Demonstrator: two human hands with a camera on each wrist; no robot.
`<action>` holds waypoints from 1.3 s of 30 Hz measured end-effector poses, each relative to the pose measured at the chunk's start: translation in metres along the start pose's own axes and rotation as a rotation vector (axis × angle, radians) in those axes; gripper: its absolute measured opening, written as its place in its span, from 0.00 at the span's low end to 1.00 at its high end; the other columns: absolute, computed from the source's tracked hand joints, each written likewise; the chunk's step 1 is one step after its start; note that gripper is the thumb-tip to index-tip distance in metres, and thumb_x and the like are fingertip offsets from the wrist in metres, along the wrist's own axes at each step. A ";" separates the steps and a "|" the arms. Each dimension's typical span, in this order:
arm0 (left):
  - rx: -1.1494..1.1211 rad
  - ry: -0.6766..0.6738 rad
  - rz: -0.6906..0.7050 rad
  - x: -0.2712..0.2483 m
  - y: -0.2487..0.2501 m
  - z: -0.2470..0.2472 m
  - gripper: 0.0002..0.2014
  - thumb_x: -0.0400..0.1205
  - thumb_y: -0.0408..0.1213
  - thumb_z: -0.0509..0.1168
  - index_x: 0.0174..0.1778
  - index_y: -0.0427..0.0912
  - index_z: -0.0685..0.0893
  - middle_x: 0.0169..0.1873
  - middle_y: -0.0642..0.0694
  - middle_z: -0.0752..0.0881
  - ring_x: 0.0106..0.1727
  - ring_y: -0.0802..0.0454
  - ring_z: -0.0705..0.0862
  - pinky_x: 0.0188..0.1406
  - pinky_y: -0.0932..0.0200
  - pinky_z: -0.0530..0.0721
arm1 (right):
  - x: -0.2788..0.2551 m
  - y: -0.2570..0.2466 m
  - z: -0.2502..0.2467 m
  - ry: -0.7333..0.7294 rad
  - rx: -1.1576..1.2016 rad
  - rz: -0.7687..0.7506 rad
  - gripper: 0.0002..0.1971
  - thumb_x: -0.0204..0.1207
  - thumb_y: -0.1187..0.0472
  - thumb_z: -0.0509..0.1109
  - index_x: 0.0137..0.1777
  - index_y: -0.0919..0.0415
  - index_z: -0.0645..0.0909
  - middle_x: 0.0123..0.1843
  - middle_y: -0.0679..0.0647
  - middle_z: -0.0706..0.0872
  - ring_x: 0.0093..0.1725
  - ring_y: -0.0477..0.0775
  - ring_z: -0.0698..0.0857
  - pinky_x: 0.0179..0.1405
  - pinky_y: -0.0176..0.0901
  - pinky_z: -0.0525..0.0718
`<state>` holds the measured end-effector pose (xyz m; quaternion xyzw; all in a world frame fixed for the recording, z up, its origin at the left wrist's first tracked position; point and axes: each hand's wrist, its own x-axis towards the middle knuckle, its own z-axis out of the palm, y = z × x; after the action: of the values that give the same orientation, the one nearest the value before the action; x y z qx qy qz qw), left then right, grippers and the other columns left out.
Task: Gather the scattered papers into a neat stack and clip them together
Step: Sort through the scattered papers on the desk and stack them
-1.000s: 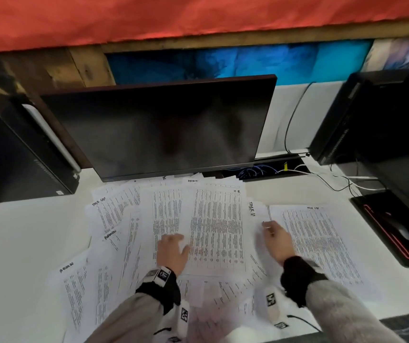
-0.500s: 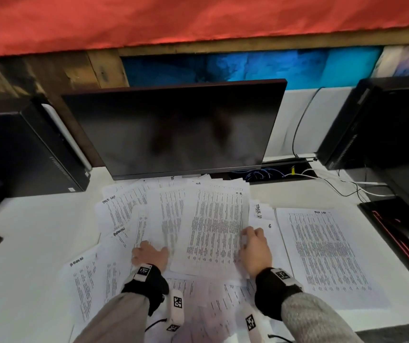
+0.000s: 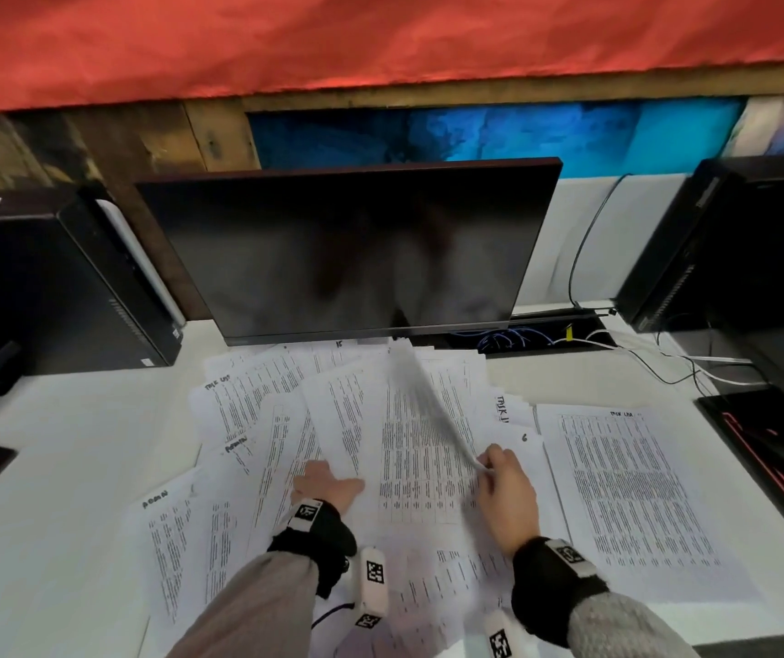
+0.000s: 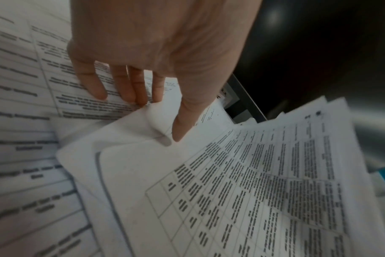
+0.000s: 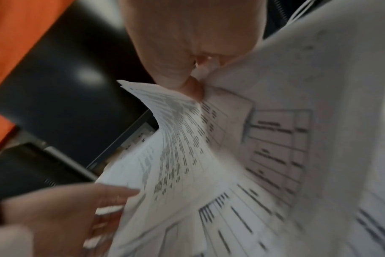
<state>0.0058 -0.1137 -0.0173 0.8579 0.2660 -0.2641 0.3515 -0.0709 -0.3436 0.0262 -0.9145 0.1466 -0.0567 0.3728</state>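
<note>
Many printed white papers lie fanned and overlapping on the white desk in front of the monitor. My left hand is at the pile's lower left, its fingers slid under a sheet's corner and the thumb on top. My right hand pinches the right edge of a few sheets between thumb and fingers and lifts them on edge; they blur as a grey streak. One more printed sheet lies flat and apart at the right. No clip is in view.
A dark monitor stands right behind the papers. Black computer towers flank it, one at the left and one at the right. A black mat with red trim and loose cables lie at the right.
My right hand came left from the separate sheet to the middle sheets' right edge and has raised them. My left hand shifted left and slipped its fingers under a sheet.
</note>
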 end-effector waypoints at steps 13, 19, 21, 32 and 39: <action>0.030 0.094 0.157 -0.009 -0.008 -0.006 0.22 0.77 0.42 0.67 0.67 0.43 0.74 0.68 0.36 0.72 0.67 0.39 0.75 0.67 0.54 0.73 | 0.021 -0.021 0.000 -0.312 -0.135 0.151 0.13 0.79 0.67 0.60 0.59 0.60 0.81 0.44 0.55 0.82 0.46 0.60 0.81 0.42 0.40 0.71; 0.128 0.251 0.194 -0.011 -0.021 -0.016 0.19 0.83 0.45 0.61 0.69 0.44 0.72 0.69 0.38 0.71 0.70 0.41 0.71 0.67 0.50 0.72 | 0.019 -0.028 -0.036 0.005 -0.032 -0.058 0.19 0.73 0.75 0.65 0.62 0.60 0.81 0.36 0.54 0.83 0.35 0.60 0.80 0.33 0.44 0.73; 0.193 0.322 0.123 -0.014 -0.025 -0.021 0.23 0.82 0.48 0.62 0.72 0.46 0.69 0.70 0.40 0.69 0.70 0.42 0.70 0.65 0.46 0.73 | 0.022 -0.029 -0.051 0.125 0.028 -0.143 0.19 0.72 0.76 0.63 0.60 0.61 0.80 0.33 0.52 0.80 0.30 0.55 0.76 0.27 0.40 0.69; 0.063 0.315 -0.169 0.000 -0.047 -0.050 0.36 0.76 0.52 0.66 0.74 0.37 0.62 0.68 0.34 0.65 0.69 0.35 0.68 0.68 0.43 0.72 | 0.058 -0.053 -0.095 0.327 0.635 0.087 0.10 0.82 0.71 0.58 0.58 0.64 0.77 0.47 0.54 0.80 0.48 0.52 0.78 0.48 0.45 0.78; -0.138 0.220 -0.146 0.008 -0.056 -0.061 0.28 0.84 0.51 0.56 0.76 0.38 0.64 0.74 0.33 0.65 0.71 0.33 0.71 0.70 0.45 0.69 | 0.022 -0.018 -0.002 -0.324 0.596 0.562 0.14 0.79 0.73 0.60 0.33 0.60 0.65 0.29 0.54 0.67 0.29 0.51 0.66 0.22 0.37 0.69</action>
<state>-0.0083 -0.0318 -0.0108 0.8337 0.3824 -0.1744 0.3582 -0.0465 -0.3393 0.0398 -0.6887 0.3067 0.1513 0.6394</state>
